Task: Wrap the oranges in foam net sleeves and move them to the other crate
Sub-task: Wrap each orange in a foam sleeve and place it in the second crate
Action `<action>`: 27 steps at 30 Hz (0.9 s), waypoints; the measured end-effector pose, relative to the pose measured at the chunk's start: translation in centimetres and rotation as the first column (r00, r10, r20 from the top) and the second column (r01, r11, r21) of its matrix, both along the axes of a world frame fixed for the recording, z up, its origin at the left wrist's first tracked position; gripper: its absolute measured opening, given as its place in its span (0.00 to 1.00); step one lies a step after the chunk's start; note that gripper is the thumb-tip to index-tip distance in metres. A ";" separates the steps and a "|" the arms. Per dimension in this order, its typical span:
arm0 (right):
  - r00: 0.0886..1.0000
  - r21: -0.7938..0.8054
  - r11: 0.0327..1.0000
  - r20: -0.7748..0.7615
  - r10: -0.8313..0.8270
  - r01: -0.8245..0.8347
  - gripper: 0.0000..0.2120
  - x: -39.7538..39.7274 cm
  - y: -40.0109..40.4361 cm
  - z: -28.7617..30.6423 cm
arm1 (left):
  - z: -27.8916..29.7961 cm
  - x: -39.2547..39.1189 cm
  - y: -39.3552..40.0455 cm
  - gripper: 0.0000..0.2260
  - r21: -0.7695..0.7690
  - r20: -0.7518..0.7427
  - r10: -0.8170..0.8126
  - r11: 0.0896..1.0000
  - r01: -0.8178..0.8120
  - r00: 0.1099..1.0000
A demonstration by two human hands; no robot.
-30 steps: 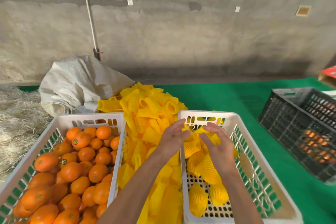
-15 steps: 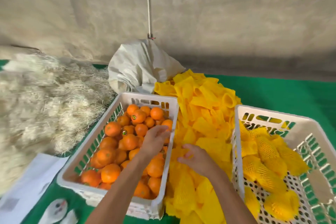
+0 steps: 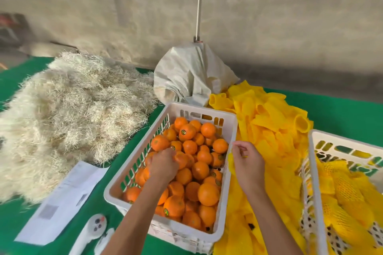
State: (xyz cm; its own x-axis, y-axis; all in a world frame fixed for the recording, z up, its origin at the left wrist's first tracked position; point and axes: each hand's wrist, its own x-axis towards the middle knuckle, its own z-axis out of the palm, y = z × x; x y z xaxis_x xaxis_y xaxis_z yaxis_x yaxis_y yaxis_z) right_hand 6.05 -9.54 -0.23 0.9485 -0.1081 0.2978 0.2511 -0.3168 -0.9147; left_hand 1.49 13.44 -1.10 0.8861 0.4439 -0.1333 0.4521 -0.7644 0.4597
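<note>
A white crate (image 3: 232,130) in the middle holds several bare oranges (image 3: 208,193). My left hand (image 3: 162,164) is down inside it, its fingers curled round one orange (image 3: 182,160). My right hand (image 3: 247,163) hovers at the crate's right rim and pinches a yellow foam net sleeve (image 3: 231,161) that hangs below it. A heap of yellow sleeves (image 3: 269,126) lies between the two crates. The second white crate (image 3: 315,172) at the right holds several oranges wrapped in yellow net (image 3: 348,190).
A pile of pale straw (image 3: 68,114) covers the left of the green mat (image 3: 342,114). A white sack (image 3: 186,74) sits behind the crates by the concrete wall. Paper sheets (image 3: 62,198) and a white hand-held device (image 3: 91,232) lie at the front left.
My view swung left from the right crate to the orange crate. My left hand went into the oranges and took hold of one; my right hand lifted a sleeve from the heap.
</note>
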 end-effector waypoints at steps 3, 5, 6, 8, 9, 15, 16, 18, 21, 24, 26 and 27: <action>0.998 0.130 0.991 0.064 0.012 -0.020 0.05 -0.1 0.7 1.3 | 0.3 -0.6 0.9 0.17 0.181 -0.246 0.011 0.983 0.034 0.969; 0.994 0.148 0.986 0.086 0.065 -0.077 0.08 0.1 1.5 2.4 | 0.4 -0.9 1.5 0.17 0.092 -0.327 -0.027 0.994 0.061 0.945; 0.992 0.142 0.984 0.085 0.096 -0.107 0.10 0.2 2.1 2.8 | 0.4 -1.1 1.8 0.16 0.077 -0.336 -0.050 0.994 0.080 0.940; 0.986 0.146 0.975 0.051 0.160 -0.165 0.14 0.2 3.3 3.3 | 0.5 -1.4 2.1 0.16 0.066 -0.315 -0.054 0.995 0.079 0.947; 0.982 0.160 0.969 0.026 0.188 -0.190 0.16 0.2 4.0 3.4 | 0.6 -1.5 2.2 0.15 0.060 -0.292 -0.050 0.996 0.070 0.955; 0.965 0.175 0.955 -0.068 0.255 -0.240 0.10 -0.1 4.9 2.2 | 1.7 -1.8 0.8 0.15 -0.147 0.228 -0.153 0.971 0.189 0.962; 0.963 0.176 0.954 -0.075 0.259 -0.243 0.10 -0.3 4.7 2.0 | 2.2 -2.0 -0.1 0.11 -0.259 0.349 -0.145 0.935 0.244 0.926; 0.960 0.238 0.944 -0.110 0.259 -0.228 0.11 -0.7 4.3 2.0 | 3.4 -2.2 -2.3 0.07 -0.526 0.462 -0.016 0.801 0.288 0.887; 0.967 0.193 0.959 -0.105 0.230 -0.207 0.11 -1.6 3.3 2.5 | 4.7 -2.4 -5.7 0.11 -0.838 0.366 0.153 0.483 0.254 0.918; 0.969 0.085 0.970 -0.079 0.233 -0.226 0.07 -2.5 1.6 2.8 | 4.6 -2.4 -8.6 0.37 -0.869 0.358 0.100 0.401 0.291 0.929; 0.966 0.067 0.968 -0.077 0.248 -0.243 0.06 -2.9 0.2 3.0 | 4.7 -2.1 -10.4 0.51 -0.824 0.371 0.068 0.485 0.294 0.926; 0.967 0.081 0.969 -0.079 0.242 -0.235 0.08 -2.8 -0.7 3.0 | 4.6 -1.8 -11.1 0.53 -0.829 0.356 0.068 0.483 0.281 0.932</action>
